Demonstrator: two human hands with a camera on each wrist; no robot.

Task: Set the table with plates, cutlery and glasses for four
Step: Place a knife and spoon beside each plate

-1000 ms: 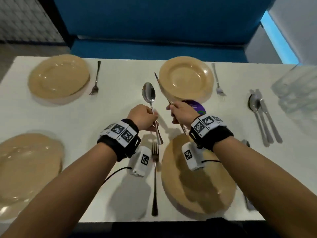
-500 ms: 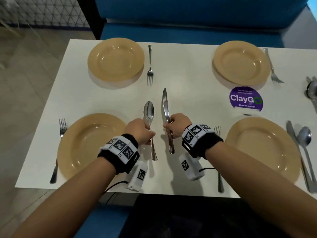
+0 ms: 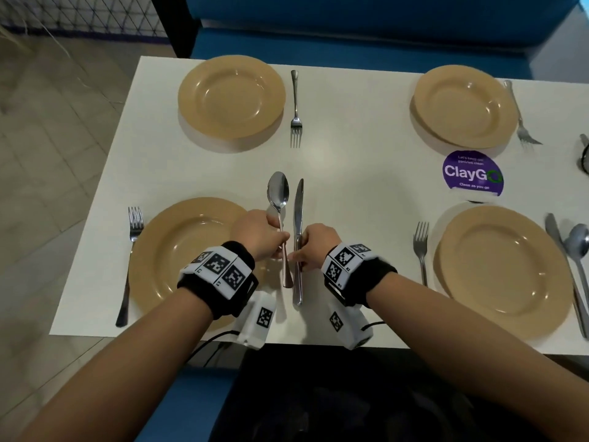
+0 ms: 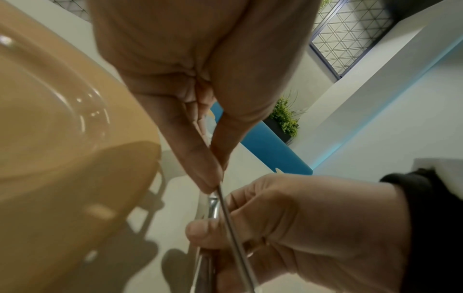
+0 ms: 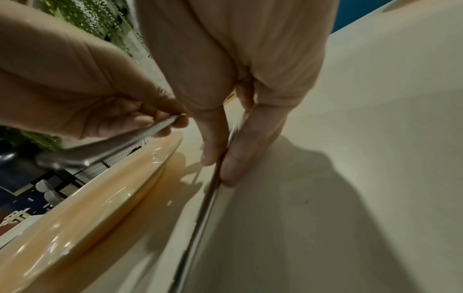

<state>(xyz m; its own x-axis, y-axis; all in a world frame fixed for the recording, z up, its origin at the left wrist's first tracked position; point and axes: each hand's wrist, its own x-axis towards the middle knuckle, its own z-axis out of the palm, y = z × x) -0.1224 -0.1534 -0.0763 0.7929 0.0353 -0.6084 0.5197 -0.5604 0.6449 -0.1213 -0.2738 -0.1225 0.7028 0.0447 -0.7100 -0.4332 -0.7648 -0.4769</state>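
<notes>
My left hand [image 3: 259,234] pinches the handle of a steel spoon [image 3: 279,193], bowl pointing away, just right of the near-left tan plate [image 3: 178,250]. My right hand [image 3: 318,247] pinches a table knife [image 3: 298,212] that lies alongside the spoon, its handle end low at the white table [image 3: 350,186]. In the left wrist view the thumb and fingers of my left hand [image 4: 213,178] squeeze the thin spoon [image 4: 235,237] handle. In the right wrist view my right hand [image 5: 220,168] holds the knife [image 5: 200,218] edge-on against the tabletop beside the plate [image 5: 95,208].
Three more tan plates stand at far left [image 3: 231,95], far right [image 3: 462,105] and near right [image 3: 503,272], each with a fork [image 3: 295,106] beside it. A knife and spoon [image 3: 577,250] lie right of the near-right plate. A purple ClayGo sticker [image 3: 473,173] sits between the right plates.
The view swung left from the right-hand settings. Both hands carried the spoon and knife to the right side of the near-left plate and lowered them, drawing them closer together.
</notes>
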